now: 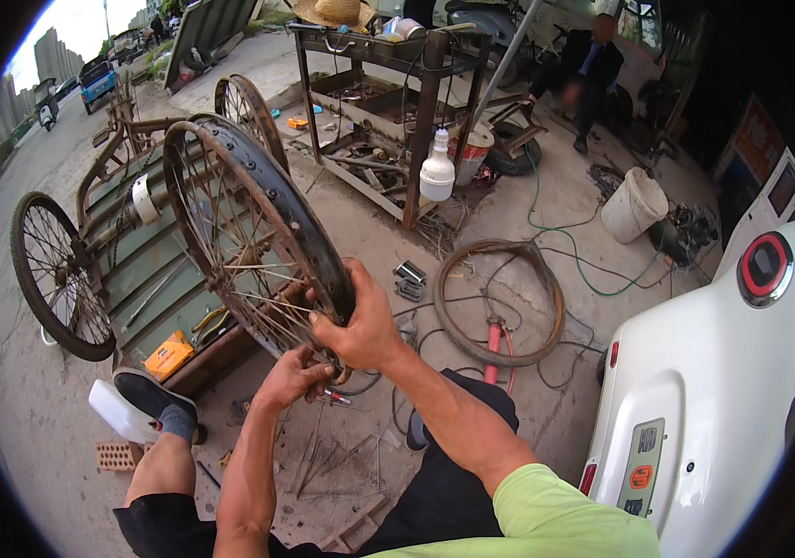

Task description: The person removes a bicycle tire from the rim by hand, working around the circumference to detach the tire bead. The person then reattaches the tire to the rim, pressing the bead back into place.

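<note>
Spoked wheel [297, 223]: Two-Hand Position

Right hand [357, 321]: closed around the wheel's near rim, thumb toward the spokes. Left hand [293, 377]: fingers curled at the rim's lowest edge; whether they grip it cannot be told. The near edge of the cart [220, 358] lies left of both hands. A strip of floor [380, 244] separates the right hand from the worktop [360, 43] ahead. Right of that hand: cables, the loose tyre [556, 302], then the white car [718, 381], well apart.

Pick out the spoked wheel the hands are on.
The nearest wheel, dark-rimmed: the right hand grips its rim and the left hand is at its lower end. No hand touches the far-left wheel or the rear one.
</note>
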The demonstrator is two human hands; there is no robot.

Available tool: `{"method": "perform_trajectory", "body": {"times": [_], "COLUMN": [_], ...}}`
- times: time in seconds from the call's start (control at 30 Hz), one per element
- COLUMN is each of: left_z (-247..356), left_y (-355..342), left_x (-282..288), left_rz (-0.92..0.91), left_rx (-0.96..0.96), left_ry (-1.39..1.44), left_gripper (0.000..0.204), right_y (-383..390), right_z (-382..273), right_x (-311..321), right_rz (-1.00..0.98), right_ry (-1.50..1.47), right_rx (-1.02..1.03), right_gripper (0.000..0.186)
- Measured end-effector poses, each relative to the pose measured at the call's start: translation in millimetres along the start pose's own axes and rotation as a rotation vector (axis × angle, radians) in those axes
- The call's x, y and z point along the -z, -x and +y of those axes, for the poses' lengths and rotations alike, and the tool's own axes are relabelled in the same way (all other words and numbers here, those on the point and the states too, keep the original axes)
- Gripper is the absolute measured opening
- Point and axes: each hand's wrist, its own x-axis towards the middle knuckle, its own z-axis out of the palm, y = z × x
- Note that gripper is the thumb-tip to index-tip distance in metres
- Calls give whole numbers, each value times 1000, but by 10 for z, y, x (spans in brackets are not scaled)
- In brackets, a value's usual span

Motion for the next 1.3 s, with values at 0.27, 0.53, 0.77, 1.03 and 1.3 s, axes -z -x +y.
{"method": "perform_trajectory", "body": {"times": [0.27, 0.53, 0.77, 1.03, 1.3], "left_z": [87, 25, 182, 193, 253], "left_y": [107, 187, 193, 185, 179], "left_x": [-20, 92, -202, -390, -487], "left_rz": [10, -145, 214, 538, 587], "left_rx": [-8, -41, 10, -6, 80], "left_ry": [-82, 36, -286, -712, -630], "left_gripper": [41, 52, 34, 56, 52], "right_y": [15, 52, 36, 22, 40], "right_z": [-76, -70, -78, -54, -105], "right_x": [-71, -125, -106, -129, -129], "right_rz": [23, 57, 50, 83, 74], "right_ry": [-150, -203, -181, -208, -172], "right_rx": [-27, -9, 24, 27, 21], "right_gripper": [48, 49, 47, 47, 46]}}
